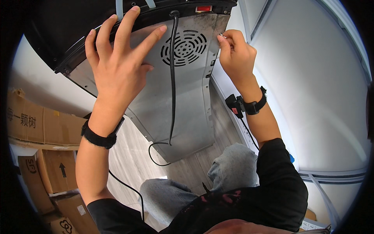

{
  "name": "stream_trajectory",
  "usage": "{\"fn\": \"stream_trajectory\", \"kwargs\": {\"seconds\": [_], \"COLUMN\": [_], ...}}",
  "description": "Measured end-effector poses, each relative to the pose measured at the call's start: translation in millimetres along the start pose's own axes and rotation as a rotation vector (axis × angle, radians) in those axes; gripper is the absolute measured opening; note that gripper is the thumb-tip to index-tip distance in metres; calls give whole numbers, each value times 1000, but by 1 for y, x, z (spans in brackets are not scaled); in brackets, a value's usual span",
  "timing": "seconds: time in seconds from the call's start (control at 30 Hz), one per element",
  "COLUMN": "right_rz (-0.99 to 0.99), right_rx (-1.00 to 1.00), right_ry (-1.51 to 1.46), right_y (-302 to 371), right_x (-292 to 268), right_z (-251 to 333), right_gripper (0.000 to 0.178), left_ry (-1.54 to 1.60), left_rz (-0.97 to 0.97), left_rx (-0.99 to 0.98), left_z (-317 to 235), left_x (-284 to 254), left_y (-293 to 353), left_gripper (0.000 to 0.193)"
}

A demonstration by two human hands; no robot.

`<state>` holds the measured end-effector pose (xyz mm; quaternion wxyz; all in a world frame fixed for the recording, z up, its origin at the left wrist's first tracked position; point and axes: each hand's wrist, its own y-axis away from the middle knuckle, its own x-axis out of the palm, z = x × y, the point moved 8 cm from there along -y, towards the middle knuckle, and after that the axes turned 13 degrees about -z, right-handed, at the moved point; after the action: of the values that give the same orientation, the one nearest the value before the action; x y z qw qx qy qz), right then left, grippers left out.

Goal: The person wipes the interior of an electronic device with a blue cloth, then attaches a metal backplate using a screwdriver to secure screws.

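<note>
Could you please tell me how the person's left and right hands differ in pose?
The left hand is spread open, while the right hand is curled into a pinch. The left reaches up over the black upper section; the right holds a small shiny piece near the grey panel. Both wrists wear black bands.

The bare left hand (119, 72) is raised with its back to the camera, fingers fanned wide and pointing up; the index finger (150, 42) slants away to the right, and the thumb (147, 67) juts rightward below it. Its bare left forearm (92, 165) climbs steeply from a short black cloth sleeve (113, 214). The bare right hand (239, 58) sits slightly lower, thumb and index fingertips pinched together at its upper left, the other fingers curled in. The bare right forearm (263, 123) leans up and leftward from the elbow.
</note>
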<state>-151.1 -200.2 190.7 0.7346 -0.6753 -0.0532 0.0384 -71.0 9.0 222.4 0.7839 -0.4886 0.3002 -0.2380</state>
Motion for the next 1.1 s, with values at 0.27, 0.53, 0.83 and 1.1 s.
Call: {"fn": "stream_trajectory", "kwargs": {"seconds": [0.27, 0.53, 0.83, 1.1], "right_rz": [98, 78, 127, 103], "right_rx": [-149, -276, -143, -311], "right_ry": [152, 237, 153, 123], "right_y": [-3, -2, 1, -3], "right_x": [6, 9, -1, 8], "right_z": [0, -2, -1, 6], "right_gripper": [18, 25, 14, 16], "left_ry": [-7, 7, 11, 12], "left_rz": [-4, -1, 13, 7], "left_rx": [7, 4, -10, -6], "left_z": [-6, -7, -2, -2], "left_x": [-3, 0, 4, 2], "left_y": [-5, -2, 2, 1], "left_gripper": [87, 87, 88, 87]}}
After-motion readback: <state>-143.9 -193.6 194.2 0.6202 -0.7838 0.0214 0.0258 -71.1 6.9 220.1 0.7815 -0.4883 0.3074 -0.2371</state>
